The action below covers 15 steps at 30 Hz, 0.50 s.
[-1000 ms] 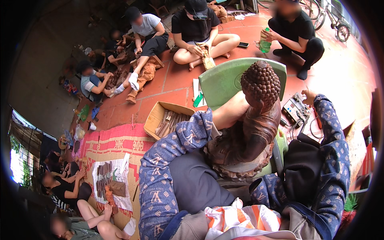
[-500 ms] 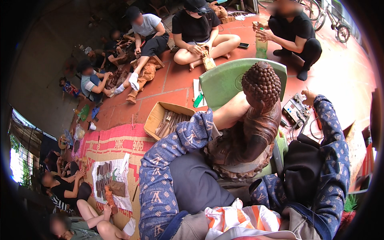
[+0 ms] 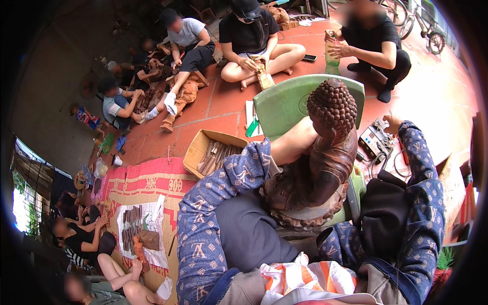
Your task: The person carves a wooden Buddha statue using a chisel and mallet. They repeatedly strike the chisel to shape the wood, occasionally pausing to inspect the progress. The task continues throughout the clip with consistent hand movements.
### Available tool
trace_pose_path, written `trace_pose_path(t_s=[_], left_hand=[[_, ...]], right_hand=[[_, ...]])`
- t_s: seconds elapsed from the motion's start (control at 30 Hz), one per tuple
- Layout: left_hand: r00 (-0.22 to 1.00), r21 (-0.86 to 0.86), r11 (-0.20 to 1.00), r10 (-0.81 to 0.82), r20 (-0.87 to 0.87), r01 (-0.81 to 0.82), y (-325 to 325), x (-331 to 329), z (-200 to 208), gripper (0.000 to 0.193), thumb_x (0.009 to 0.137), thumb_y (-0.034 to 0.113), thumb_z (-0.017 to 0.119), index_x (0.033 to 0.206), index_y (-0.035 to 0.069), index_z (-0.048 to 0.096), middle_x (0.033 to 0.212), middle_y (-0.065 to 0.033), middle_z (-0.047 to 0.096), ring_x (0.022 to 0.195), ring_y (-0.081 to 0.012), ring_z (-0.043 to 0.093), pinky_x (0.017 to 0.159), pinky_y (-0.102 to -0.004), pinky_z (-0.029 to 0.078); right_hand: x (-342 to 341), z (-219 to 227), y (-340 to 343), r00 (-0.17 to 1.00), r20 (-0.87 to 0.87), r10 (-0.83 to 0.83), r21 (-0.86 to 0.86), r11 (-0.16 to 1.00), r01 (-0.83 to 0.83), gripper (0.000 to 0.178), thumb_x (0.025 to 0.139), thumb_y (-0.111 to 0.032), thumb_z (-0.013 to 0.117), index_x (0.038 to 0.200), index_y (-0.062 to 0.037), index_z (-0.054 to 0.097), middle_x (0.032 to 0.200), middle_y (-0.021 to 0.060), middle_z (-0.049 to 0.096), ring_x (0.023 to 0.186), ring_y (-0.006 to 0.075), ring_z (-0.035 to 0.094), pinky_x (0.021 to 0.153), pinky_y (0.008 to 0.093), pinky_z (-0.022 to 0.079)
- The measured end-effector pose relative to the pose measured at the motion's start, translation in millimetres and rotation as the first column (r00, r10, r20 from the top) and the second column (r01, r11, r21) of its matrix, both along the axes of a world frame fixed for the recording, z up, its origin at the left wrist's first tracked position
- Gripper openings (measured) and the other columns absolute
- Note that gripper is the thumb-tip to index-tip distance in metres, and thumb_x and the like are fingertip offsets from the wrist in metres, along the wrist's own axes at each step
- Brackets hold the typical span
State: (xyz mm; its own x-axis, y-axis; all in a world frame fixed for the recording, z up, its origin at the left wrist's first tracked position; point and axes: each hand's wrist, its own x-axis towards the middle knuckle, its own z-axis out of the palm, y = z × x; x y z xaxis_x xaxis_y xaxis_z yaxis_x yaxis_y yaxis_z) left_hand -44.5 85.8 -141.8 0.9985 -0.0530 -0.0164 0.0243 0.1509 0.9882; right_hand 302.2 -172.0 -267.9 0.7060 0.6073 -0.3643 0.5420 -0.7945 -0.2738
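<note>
A dark brown carved wooden statue (image 3: 330, 152) with a knobbed head stands upright on a green plastic chair (image 3: 284, 109) in front of me. My left hand (image 3: 295, 142) reaches behind the statue at its shoulder; the fingers are hidden by it. My right hand (image 3: 392, 123) is out to the right, just beside a grey control box (image 3: 375, 140) with cables. It shows small, its fingers seem bent, and I cannot make out whether it holds anything. Blue patterned sleeves cover both my forearms.
Left of the chair stands a cardboard box (image 3: 195, 155) of chisels. Further left, more tools lie on a white cloth (image 3: 157, 229) over a red mat (image 3: 147, 178). Several people sit carving around; one squats by a green bottle (image 3: 332, 65). A phone (image 3: 309, 58) lies on the tiles.
The squatting person's hands have shifted slightly at the bottle. At the far left a child has moved. My arms and the statue look the same.
</note>
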Motion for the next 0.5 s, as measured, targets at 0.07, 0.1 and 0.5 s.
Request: trace_pose_path(t_s=[0.07, 0.1, 0.5], left_hand=[[1.000, -0.030, 1.000, 0.006, 0.021, -0.005, -3.0, -0.3, 1.8, 0.039, 0.089, 0.034, 0.055, 0.115, 0.005, 0.048, 0.100, -0.0037, 0.055, 0.084, -0.0091, 0.056, 0.058, -0.0240, 0.048], [0.999, -0.045, 0.999, 0.009, 0.031, -0.007, -4.0, -0.2, 2.3, 0.039, 0.089, 0.033, 0.055, 0.115, 0.005, 0.048, 0.100, -0.0039, 0.055, 0.085, -0.0095, 0.056, 0.060, -0.0244, 0.049], [0.995, -0.242, 0.966, -0.097, -0.031, 0.086, 10.6, -2.7, -10.4, 0.030, 0.087, 0.011, 0.062, 0.113, 0.002, 0.052, 0.107, -0.0061, 0.057, 0.094, -0.0134, 0.055, 0.080, -0.0298, 0.049]], right_hand=[[-0.7, 1.3, -4.4, 1.000, 0.013, -0.003, 0.014, 1.000, 0.003, 0.054, 0.075, -0.011, 0.066, 0.123, 0.0040, 0.044, 0.095, 0.0204, 0.063, 0.058, 0.0234, 0.066, 0.053, 0.0353, 0.055], [-0.8, 1.6, -5.6, 1.000, 0.024, 0.001, 0.006, 1.000, -0.001, 0.054, 0.075, -0.011, 0.066, 0.123, 0.0041, 0.044, 0.096, 0.0205, 0.063, 0.060, 0.0239, 0.067, 0.053, 0.0351, 0.055], [17.5, -23.7, 1.1, 0.924, 0.374, 0.081, -0.043, 0.997, -0.070, 0.089, 0.074, -0.032, 0.068, 0.135, 0.0128, 0.021, 0.103, 0.0279, 0.057, 0.100, 0.0364, 0.057, 0.086, 0.0398, 0.045]])
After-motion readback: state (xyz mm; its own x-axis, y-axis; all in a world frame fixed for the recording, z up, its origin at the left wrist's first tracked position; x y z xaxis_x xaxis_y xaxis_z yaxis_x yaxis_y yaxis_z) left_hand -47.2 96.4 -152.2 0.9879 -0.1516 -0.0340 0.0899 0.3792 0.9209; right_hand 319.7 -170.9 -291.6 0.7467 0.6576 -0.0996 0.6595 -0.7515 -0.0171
